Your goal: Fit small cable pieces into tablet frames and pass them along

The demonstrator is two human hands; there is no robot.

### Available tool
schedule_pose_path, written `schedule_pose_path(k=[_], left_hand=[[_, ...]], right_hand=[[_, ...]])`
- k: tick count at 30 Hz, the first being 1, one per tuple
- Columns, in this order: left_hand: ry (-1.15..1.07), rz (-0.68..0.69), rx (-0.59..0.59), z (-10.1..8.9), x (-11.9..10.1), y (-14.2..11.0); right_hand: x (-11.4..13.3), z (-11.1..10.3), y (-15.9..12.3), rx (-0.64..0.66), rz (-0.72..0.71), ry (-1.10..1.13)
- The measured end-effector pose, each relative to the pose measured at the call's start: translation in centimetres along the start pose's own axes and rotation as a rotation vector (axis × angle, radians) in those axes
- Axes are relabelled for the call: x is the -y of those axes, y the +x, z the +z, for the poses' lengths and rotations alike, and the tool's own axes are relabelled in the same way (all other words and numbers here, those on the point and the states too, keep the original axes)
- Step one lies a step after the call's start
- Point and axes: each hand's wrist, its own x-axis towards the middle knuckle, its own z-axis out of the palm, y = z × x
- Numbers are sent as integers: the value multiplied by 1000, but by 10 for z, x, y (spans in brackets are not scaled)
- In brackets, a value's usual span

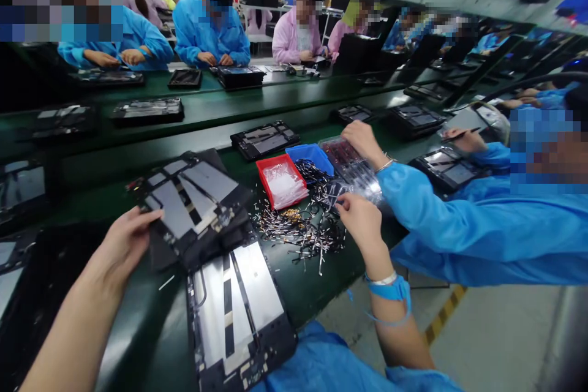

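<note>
My left hand (128,239) grips the left edge of a dark tablet back panel (193,202), holding it tilted over other dark panels on the green bench. A second open panel (239,312) lies flat right in front of me. My right hand (362,214), with a blue wrist strap, is over a loose heap of small black and silver parts (298,229). Its fingers are pinched on a small piece at the heap's right edge. Just beyond it, a co-worker's hand (365,141) in a blue sleeve rests on a clear parts tray (344,156).
A red bin (281,180) holding a clear bag and a blue bin (310,156) stand behind the heap. More panels in black trays (264,139) ride the green conveyor (206,113). Several people in blue and pink coats work across it. The bench edge drops to the floor at the right.
</note>
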Motion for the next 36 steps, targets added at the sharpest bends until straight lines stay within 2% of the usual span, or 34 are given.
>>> schedule_pose_path(k=[4, 7, 10, 13, 16, 19, 22, 24, 26, 27, 29, 32, 36], left_hand=[[65, -15, 84, -31, 35, -67], [146, -42, 137, -39, 73, -108], [173, -100, 226, -39, 106, -128], [162, -119, 325, -38, 120, -127], [266, -183, 431, -40, 113, -116], [470, -174, 448, -40, 95, -106], [714, 41, 307, -39, 80, -97], [880, 199, 117, -38, 73, -91], [936, 348, -44, -33, 68, -88], [903, 421, -71, -29, 65, -87], [760, 540, -4, -20, 59, -86], [584, 607, 224, -6, 54, -86], [661, 652, 470, 4, 53, -83]], right_hand=[[7, 10, 11, 4, -3, -18], [11, 10, 16, 22, -35, -22], [11, 3, 16, 31, -101, -1], [11, -2, 16, 58, -185, 29], [11, -5, 20, 78, -221, 56], [10, -7, 24, 101, -257, 105], [7, -7, 27, 184, -246, 362], [5, -4, 28, 225, -149, 527], [4, 1, 29, 217, -52, 547], [5, 3, 30, 208, -23, 518], [6, 4, 29, 194, 11, 449], [11, -1, 25, 148, 60, 325], [22, -5, 23, 130, 88, 138]])
